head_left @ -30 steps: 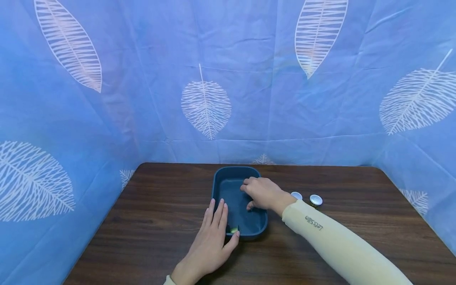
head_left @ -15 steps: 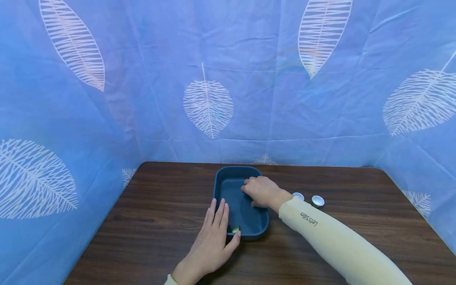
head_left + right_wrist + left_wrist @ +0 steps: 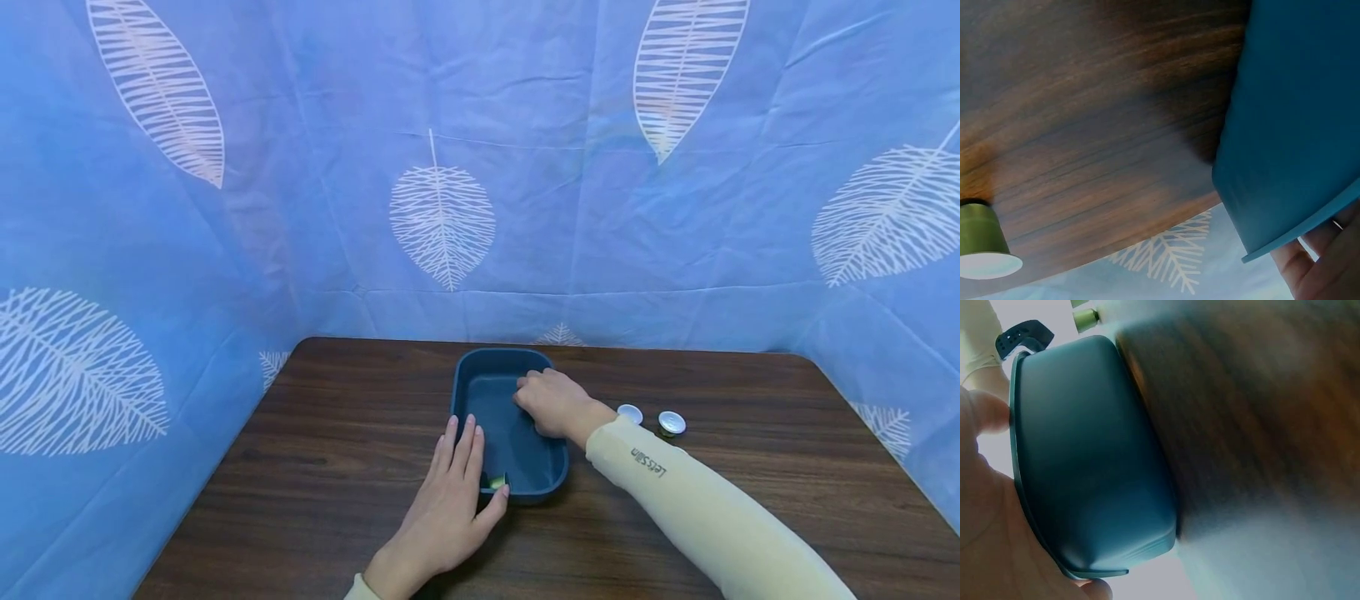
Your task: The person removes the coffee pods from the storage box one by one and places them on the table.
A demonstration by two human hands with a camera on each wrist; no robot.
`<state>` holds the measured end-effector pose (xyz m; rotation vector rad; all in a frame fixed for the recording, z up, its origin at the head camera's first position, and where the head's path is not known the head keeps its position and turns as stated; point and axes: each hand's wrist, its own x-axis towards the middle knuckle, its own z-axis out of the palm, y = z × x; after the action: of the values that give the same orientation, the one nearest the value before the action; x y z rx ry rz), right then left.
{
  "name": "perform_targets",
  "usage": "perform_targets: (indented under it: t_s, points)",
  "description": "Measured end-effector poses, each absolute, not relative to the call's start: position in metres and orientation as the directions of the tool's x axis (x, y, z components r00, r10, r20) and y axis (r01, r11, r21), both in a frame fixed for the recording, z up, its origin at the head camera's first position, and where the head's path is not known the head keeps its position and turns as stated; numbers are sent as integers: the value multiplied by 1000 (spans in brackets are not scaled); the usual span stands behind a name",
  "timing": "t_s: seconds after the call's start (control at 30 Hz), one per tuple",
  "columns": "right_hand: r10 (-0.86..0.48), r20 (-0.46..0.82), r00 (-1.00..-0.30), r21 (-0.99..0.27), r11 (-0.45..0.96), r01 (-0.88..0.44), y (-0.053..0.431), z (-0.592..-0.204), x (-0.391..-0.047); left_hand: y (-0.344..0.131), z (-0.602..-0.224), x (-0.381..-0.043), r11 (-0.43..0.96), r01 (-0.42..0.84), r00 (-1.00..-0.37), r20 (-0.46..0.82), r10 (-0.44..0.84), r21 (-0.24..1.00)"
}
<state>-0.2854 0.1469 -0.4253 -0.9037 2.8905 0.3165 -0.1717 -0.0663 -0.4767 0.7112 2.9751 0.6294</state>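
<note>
A dark blue rectangular bin point(image 3: 521, 458) stands on the table, a small green-yellow object point(image 3: 498, 482) showing inside its near-left corner. My left hand point(image 3: 442, 517) lies over that corner with its fingers straight along the left rim and its thumb at the near rim. From the right side, my right hand point(image 3: 555, 404) reaches over the rim, fingers bent down into the bin; I cannot tell whether they hold anything. Two coffee capsules, one point(image 3: 630, 413) near the sleeve and one point(image 3: 671, 422) farther right, show pale lids upward. The right wrist view shows a capsule's green body point(image 3: 985, 234).
The brown wooden table point(image 3: 337, 450) extends around the bin, its far edge just behind it. A blue cloth point(image 3: 525, 208) with white leaf prints hangs at the back and sides. The right forearm's pale sleeve point(image 3: 720, 500) passes in front of the capsules.
The right thumb, visible inside the bin one second ago, has drawn in and is now hidden under the hand. The left hand keeps its place on the bin; the head view has shifted slightly.
</note>
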Motion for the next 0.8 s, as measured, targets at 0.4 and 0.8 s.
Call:
perform_targets:
  t_s: [0.4, 0.8]
  points:
    - [-511, -149, -847, 85, 846, -526, 146, -426, -284, -66, -475, -172, 813, 438, -892, 75, 446, 383]
    - [-511, -91, -855, 64, 853, -517, 147, -429, -282, -66, -475, -171, 809, 442, -891, 83, 447, 387]
